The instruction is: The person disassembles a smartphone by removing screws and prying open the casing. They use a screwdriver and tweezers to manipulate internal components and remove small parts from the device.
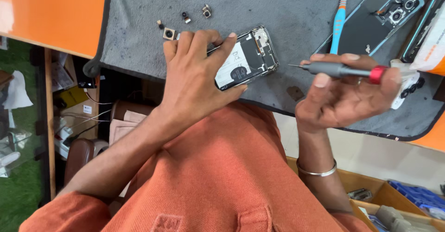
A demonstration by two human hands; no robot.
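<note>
The opened phone lies back-up and cover-off on the grey mat, near the mat's front edge, its battery and board exposed. The left hand is spread over its lower half, fingers wide and pressing down on the frame to steady it; it grips nothing. The right hand is closed around a grey precision screwdriver with a red collar, held level above the mat, tip pointing at the phone but apart from it.

Judgement: the step in hand is work on the internal screws or parts, with the driver between engagements. The next move calls for bringing the tip down onto a small fastener while the left hand keeps the frame from sliding.

Beyond the phone, several small camera modules lie loose on the mat. A blue and orange pry tool and the detached back cover rest further off. The mat sits on an orange worktop.
</note>
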